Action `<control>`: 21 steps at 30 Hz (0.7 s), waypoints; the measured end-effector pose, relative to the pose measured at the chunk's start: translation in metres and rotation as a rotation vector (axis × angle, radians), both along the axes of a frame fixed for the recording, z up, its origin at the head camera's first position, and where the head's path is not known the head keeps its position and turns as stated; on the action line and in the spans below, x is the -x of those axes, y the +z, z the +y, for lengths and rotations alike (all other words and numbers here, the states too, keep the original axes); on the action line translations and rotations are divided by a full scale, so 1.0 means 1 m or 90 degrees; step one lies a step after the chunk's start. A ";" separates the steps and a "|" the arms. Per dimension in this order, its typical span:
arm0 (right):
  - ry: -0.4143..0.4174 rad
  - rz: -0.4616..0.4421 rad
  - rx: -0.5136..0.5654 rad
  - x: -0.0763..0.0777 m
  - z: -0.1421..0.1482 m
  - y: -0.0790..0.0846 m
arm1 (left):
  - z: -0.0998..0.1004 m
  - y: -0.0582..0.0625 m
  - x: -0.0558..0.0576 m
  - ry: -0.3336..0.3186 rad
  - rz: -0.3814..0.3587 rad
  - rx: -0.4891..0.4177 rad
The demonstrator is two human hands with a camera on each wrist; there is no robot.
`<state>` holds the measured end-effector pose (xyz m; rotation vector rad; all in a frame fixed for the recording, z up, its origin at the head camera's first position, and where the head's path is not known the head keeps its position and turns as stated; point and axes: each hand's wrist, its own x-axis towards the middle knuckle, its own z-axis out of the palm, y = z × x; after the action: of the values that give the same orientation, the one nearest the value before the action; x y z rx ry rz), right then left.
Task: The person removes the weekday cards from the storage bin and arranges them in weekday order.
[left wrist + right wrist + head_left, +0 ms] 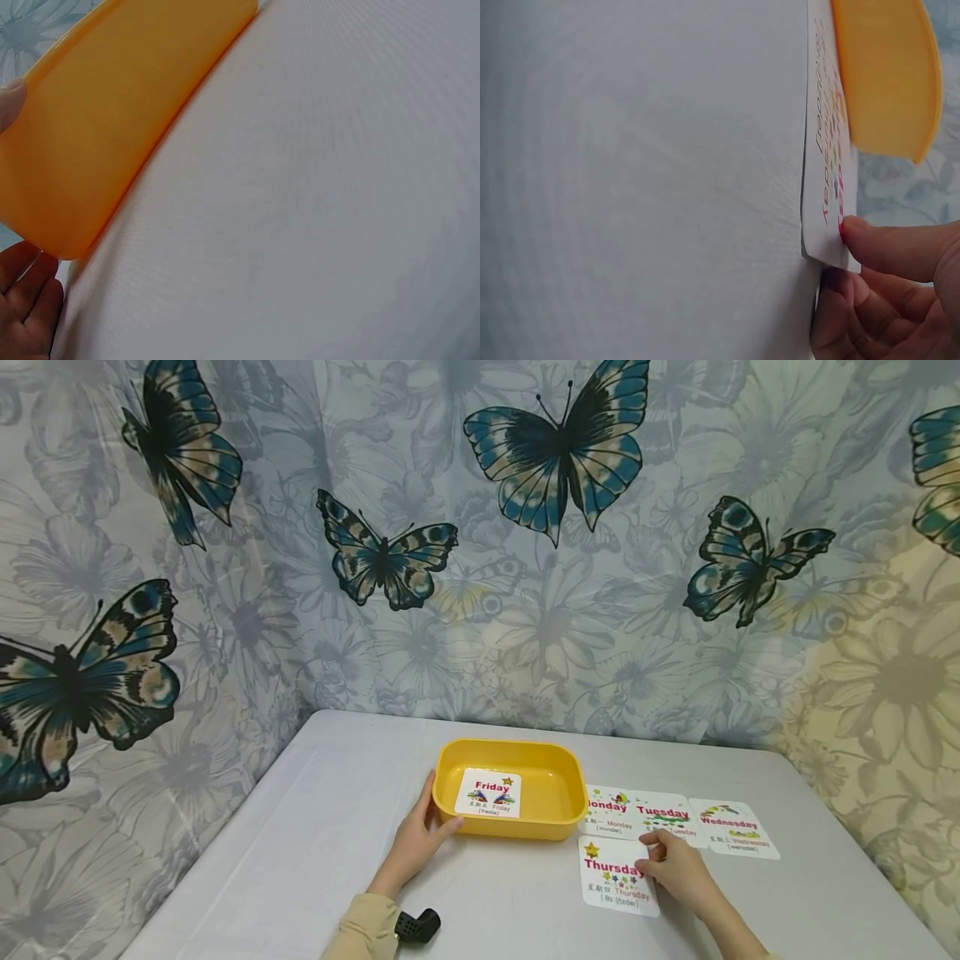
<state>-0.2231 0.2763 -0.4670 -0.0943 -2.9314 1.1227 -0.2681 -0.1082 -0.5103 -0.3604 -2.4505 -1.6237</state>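
Note:
My left hand (415, 842) holds the yellow plastic tray (551, 829) at its left end, thumb at the near rim and fingers along the outer side. Inside the tray lies a white "Friday" card (488, 793). With my right hand (678, 870) I pinch the right edge of the "Thursday" card (617, 885). In the right wrist view the thumb (896, 247) presses on the card's face while the other fingers curl at its edge. This card sits just below the "Monday" card (609, 822), whose left part is hidden by the tray.
To the right of "Monday" follow the "Tuesday" card (663, 810) and the "Wednesday" card (733, 828) in one row. All rest on a white-covered table (300, 843). A butterfly-patterned cloth (555, 635) hangs behind. A black device (418, 927) is at the left wrist.

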 end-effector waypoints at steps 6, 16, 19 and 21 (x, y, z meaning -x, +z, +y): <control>0.005 0.003 -0.026 0.002 0.000 0.002 | 0.000 0.000 0.000 0.002 -0.004 0.003; 0.004 0.001 -0.053 0.004 -0.003 0.004 | 0.000 0.000 0.000 0.002 -0.004 0.001; 0.003 -0.001 -0.055 0.004 -0.003 0.004 | 0.000 0.001 0.000 0.000 -0.005 -0.002; 0.004 -0.002 -0.052 0.004 -0.003 0.003 | 0.000 0.001 -0.001 -0.001 -0.005 -0.005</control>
<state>-0.2266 0.2732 -0.4636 -0.0878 -2.9776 1.0017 -0.2674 -0.1083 -0.5093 -0.3559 -2.4497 -1.6372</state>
